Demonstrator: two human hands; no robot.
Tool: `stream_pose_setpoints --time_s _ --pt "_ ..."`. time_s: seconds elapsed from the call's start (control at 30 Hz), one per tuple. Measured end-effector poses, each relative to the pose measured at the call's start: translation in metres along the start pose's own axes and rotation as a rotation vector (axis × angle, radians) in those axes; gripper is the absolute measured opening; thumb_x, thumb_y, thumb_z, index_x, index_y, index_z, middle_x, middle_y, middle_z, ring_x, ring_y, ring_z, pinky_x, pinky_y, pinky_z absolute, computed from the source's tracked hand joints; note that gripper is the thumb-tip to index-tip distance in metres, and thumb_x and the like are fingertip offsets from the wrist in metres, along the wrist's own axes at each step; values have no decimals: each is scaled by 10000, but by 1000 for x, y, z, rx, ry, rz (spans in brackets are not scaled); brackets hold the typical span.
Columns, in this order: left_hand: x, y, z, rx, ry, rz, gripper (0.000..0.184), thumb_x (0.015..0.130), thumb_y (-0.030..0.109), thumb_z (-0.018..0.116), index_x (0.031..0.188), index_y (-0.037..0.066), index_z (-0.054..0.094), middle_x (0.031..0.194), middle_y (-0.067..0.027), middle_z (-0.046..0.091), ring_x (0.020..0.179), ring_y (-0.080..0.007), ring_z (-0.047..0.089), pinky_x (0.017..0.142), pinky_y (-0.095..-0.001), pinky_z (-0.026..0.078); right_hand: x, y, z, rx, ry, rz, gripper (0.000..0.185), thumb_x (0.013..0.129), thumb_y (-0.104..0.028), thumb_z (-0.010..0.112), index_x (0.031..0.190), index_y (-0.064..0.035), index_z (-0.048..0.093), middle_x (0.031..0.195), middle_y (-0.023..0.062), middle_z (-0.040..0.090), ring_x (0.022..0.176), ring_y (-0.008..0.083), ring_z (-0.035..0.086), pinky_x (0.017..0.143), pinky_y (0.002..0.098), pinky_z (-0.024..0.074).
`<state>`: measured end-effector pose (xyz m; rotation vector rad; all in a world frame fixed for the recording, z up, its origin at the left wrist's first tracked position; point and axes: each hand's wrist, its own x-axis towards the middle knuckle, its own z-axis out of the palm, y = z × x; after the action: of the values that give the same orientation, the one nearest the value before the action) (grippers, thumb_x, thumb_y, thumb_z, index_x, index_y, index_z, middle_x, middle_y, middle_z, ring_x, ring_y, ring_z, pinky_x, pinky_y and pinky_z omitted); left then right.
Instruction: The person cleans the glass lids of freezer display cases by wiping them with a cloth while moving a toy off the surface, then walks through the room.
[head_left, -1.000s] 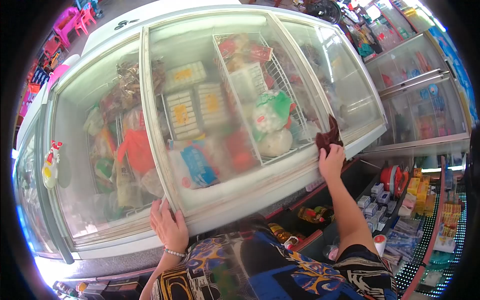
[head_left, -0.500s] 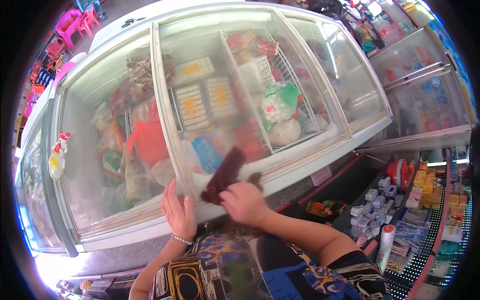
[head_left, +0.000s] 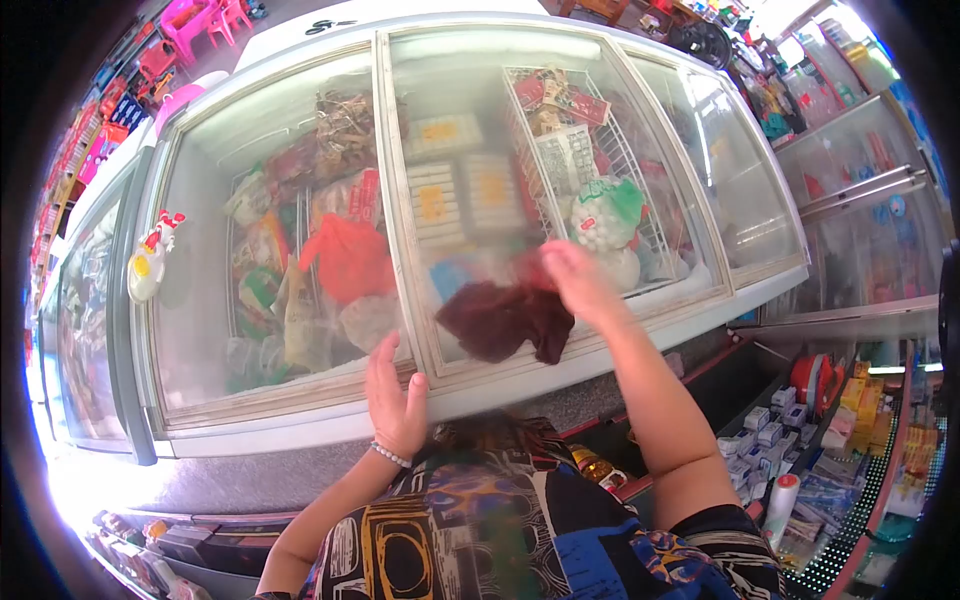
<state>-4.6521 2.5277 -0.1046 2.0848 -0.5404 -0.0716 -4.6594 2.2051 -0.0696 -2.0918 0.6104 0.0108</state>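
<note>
Head view: right fingers (head_left: 567, 262) blur against a maroon cloth (head_left: 500, 322), hold indiscernible; left fingers (head_left: 382, 362) stand wide.

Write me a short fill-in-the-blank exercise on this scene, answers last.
1. The hand wearing the bracelet is the ____ one.
2. The cloth is nearer the ____ hand.
3. A red bag lies inside the glass-topped ____.

Missing words: left; right; freezer.
</note>
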Motion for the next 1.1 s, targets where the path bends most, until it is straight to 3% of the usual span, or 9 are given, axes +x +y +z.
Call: stream_pose_setpoints --time_s 0.1,0.17,0.27,0.43,0.6,0.7,0.8,0.9,1.1 --pt "1 1 0 13 -7 2 575 949 304 543 1411 -18 429 1366 -245 483 1268 -420 454 1096 -470 331 -8 17 -21 -179 211 -534 312 940 -217 619 1216 -76 650 1210 177 643 1139 354 589 997 440 448" --pt "2 4 0 28 -20 -15 570 937 281 555 1410 -12 433 1366 -243 485 1270 -419 454 1093 -470 335 -21 25 12 -274 102 -616 461 862 -256 708 1309 -173 630 1382 166 537 1253 378 510 1049 485 404" --pt "3 8 1 40 -13 -21 569 911 241 573 1409 -1 439 1367 -237 488 1272 -415 455 1091 -472 338 -64 -14 64 -643 21 -694 503 848 -453 687 1335 -355 610 1552 147 366 1400 431 331 1088 688 222" --pt "5 10 6 122 -8 -63 572 891 231 601 1396 9 451 1364 -225 492 1271 -406 459 1089 -474 338 -55 -28 106 -486 -37 -798 476 864 -446 669 1321 -330 606 1565 97 359 1431 400 302 1111 664 217" --pt "7 23 16 327 -6 -86 576 847 228 685 1353 27 494 1350 -196 509 1259 -389 470 1058 -475 357 11 31 -9 -699 255 -367 462 869 -347 659 1318 -273 578 1526 108 393 1385 415 354 1070 655 306" --pt "9 25 20 385 5 -104 548 840 211 688 1330 36 516 1336 -181 523 1253 -380 479 1049 -471 363 54 150 -118 -884 600 -322 497 861 -340 649 1342 -266 548 1527 102 387 1354 421 386 1040 637 359" --pt "12 28 22 404 17 -140 544 835 194 680 1328 36 514 1327 -188 527 1247 -387 485 1046 -475 367 77 199 -198 -865 613 425 586 981 -585 403 1519 -359 348 1623 96 250 1440 418 279 1097 648 271" --pt "11 30 23 423 40 -139 535 831 172 665 1326 34 512 1311 -201 534 1236 -398 494 1042 -480 371 127 186 -213 -813 631 602 626 984 -653 303 1550 -388 269 1645 88 198 1460 426 235 1110 673 209" --pt "11 26 25 405 111 -124 491 837 140 624 1300 12 523 1263 -242 549 1197 -427 511 1028 -495 389 219 73 -135 -889 464 152 614 970 -627 369 1511 -336 351 1625 118 240 1459 437 229 1095 702 195"
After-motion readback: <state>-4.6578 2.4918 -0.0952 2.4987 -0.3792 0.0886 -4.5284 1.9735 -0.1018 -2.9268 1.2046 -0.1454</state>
